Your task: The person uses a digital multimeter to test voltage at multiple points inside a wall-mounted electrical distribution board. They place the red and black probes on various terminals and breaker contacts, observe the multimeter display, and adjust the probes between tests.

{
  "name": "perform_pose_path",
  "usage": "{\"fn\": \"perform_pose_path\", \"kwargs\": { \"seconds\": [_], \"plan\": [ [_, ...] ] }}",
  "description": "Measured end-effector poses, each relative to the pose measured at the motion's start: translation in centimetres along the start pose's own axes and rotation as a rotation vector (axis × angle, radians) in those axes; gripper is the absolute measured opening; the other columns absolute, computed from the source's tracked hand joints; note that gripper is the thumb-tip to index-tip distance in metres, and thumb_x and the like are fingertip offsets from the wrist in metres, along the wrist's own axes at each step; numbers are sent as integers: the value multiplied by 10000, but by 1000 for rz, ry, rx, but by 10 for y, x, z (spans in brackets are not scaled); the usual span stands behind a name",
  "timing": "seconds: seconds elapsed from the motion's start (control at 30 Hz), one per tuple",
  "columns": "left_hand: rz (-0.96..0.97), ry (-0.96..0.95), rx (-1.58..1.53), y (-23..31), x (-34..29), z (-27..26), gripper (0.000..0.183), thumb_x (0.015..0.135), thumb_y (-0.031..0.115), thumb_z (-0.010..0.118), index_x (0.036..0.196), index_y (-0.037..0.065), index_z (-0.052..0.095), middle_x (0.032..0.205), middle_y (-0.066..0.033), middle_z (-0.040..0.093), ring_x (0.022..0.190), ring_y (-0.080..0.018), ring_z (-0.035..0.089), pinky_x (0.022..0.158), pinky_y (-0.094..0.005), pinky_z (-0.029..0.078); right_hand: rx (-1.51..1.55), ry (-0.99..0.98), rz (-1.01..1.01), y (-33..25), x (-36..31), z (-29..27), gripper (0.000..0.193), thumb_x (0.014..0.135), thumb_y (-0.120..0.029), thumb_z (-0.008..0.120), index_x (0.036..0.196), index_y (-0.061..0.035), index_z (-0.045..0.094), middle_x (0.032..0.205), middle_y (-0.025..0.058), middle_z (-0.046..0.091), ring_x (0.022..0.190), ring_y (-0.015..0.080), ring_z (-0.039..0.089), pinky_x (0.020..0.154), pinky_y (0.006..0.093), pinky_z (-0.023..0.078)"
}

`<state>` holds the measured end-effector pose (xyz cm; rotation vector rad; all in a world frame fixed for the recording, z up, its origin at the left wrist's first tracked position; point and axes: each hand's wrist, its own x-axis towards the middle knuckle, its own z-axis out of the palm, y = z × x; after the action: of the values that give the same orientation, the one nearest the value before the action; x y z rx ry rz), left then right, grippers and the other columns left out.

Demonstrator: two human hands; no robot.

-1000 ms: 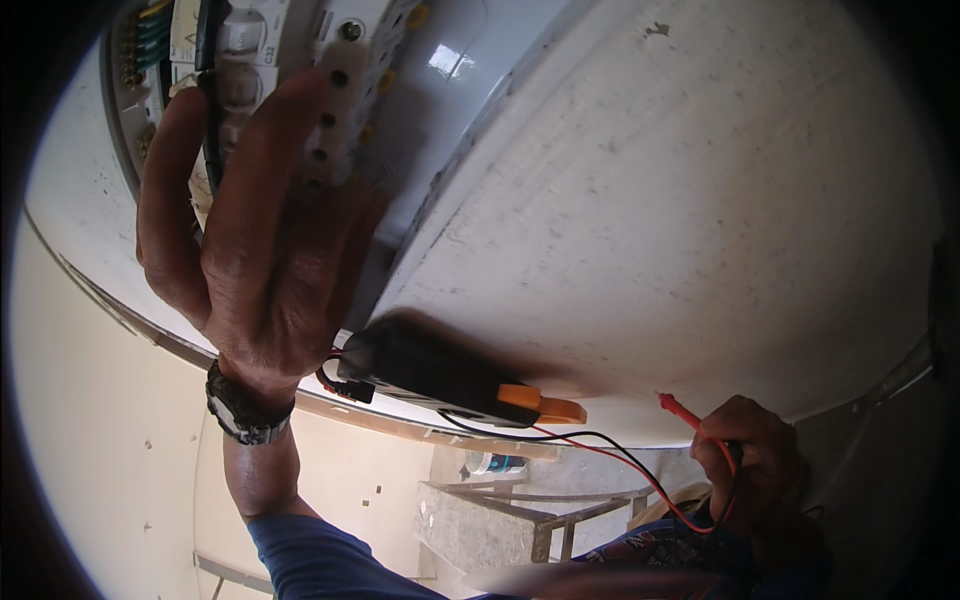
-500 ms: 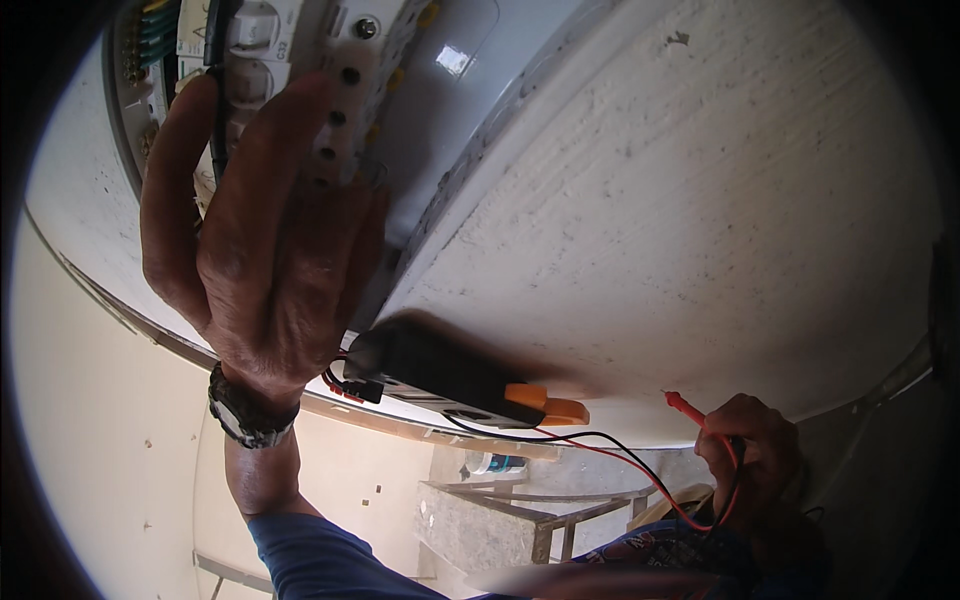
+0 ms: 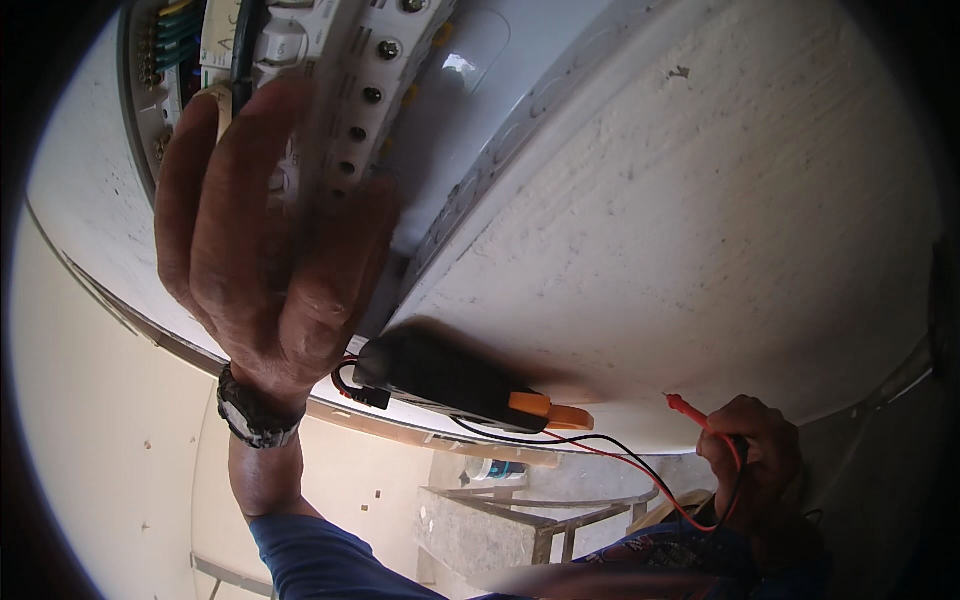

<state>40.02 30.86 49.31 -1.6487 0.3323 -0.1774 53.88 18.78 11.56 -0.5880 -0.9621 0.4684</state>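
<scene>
My left hand (image 3: 265, 290), with a watch on its wrist, reaches up to a row of white circuit breakers (image 3: 350, 125) in an electrical panel (image 3: 500, 60). Its fingers are apart and curve over the breakers; the fingertips are partly hidden. In my right hand (image 3: 758, 455), lower right, a red test probe (image 3: 688, 408) is held with its tip pointing up and left. A black lead runs through the same hand. Between the hands, a black clamp meter (image 3: 440, 380) with orange parts rests at the panel's lower side, red and black leads (image 3: 620, 450) running from it.
Green wires (image 3: 178, 45) and a thick black cable (image 3: 243, 60) sit at the panel's upper left. A rough white wall (image 3: 680, 220) spreads to the right. Below stand a worn bench-like frame (image 3: 480, 525) and a small bucket (image 3: 500, 468).
My left hand has shifted slightly, its thumb side spreading away from the fingers, and more of the breaker screws show. The view has moved a little; my right hand stays with the probe.
</scene>
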Motion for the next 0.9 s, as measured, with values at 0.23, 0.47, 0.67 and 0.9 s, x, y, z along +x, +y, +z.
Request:
{"fn": "perform_pose_path", "kwargs": {
  "seconds": [0.23, 0.47, 0.67, 0.9],
  "plan": [
    [18, -49, 11, 2, 8, -2, 638, 743, 282, 922, 1302, 309, 613, 1484, -204, 494, 1369, -481, 478, 1045, -588, 528, 5, 9, 10, -3, 2, 0, 349, 735, 90, 765, 1058, -4, 671, 822, 146, 703, 611, 213, 645, 548, 322, 493],
    [-216, -27, -29, 2, 10, -7, 906, 720, 359, 935, 1488, 209, 479, 1519, -191, 478, 1406, -434, 447, 1104, -581, 464, -73, -55, -32, -19, 14, -1, 289, 672, 61, 800, 930, -25, 702, 782, 95, 702, 619, 205, 659, 548, 313, 515],
    [-356, -14, -6, -1, 3, 9, 1011, 683, 402, 958, 1527, 154, 460, 1532, -157, 490, 1431, -373, 436, 1178, -546, 385, 46, -114, 41, -47, 35, -13, 209, 613, -43, 828, 790, -73, 720, 734, 47, 680, 627, 189, 669, 541, 303, 527],
    [-345, 96, -73, -4, 5, 6, 953, 698, 419, 946, 1502, 160, 504, 1490, -144, 548, 1390, -360, 491, 1163, -509, 412, -41, -136, -80, -75, 47, -8, 134, 655, -74, 792, 757, -92, 707, 733, 42, 674, 633, 191, 675, 554, 306, 542]
  ]
}}
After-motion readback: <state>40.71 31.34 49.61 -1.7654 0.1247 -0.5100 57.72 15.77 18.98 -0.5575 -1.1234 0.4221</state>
